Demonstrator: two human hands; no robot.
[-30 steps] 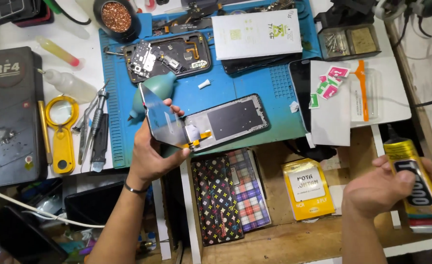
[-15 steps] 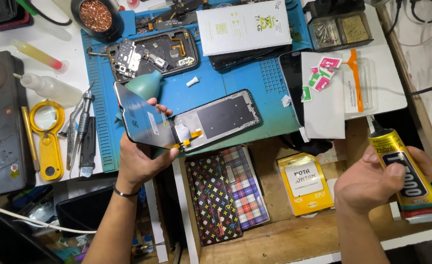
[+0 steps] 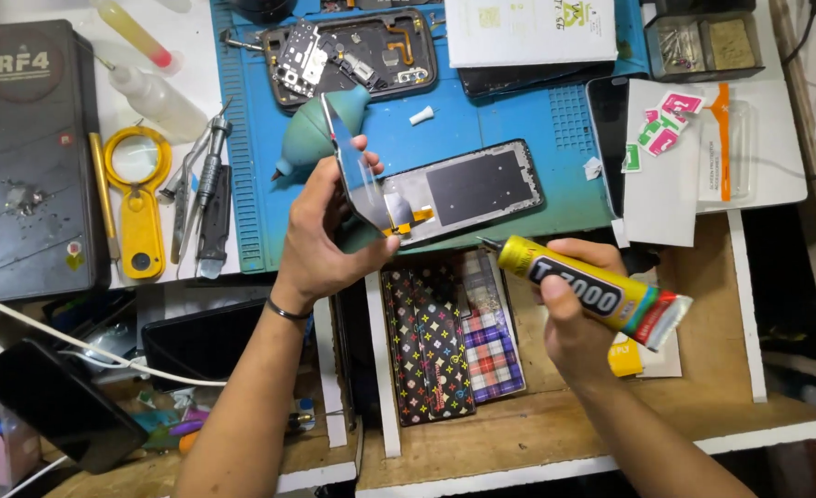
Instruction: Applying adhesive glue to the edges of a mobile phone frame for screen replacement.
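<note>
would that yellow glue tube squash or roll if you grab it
Probably soft: the yellow glue tube in the right hand looks dented with a crimped flat tail. That tail likely stops rolling. It seems light, gripped easily one-handed.

A dark glass phone screen (image 3: 357, 175) tilts on edge at centre frame, a yellow glue tube (image 3: 592, 290) with a black label lies lower right, a white flat box (image 3: 530, 29) sits at top centre, and pink-and-green sticker tabs (image 3: 659, 129) lie upper right.
</note>
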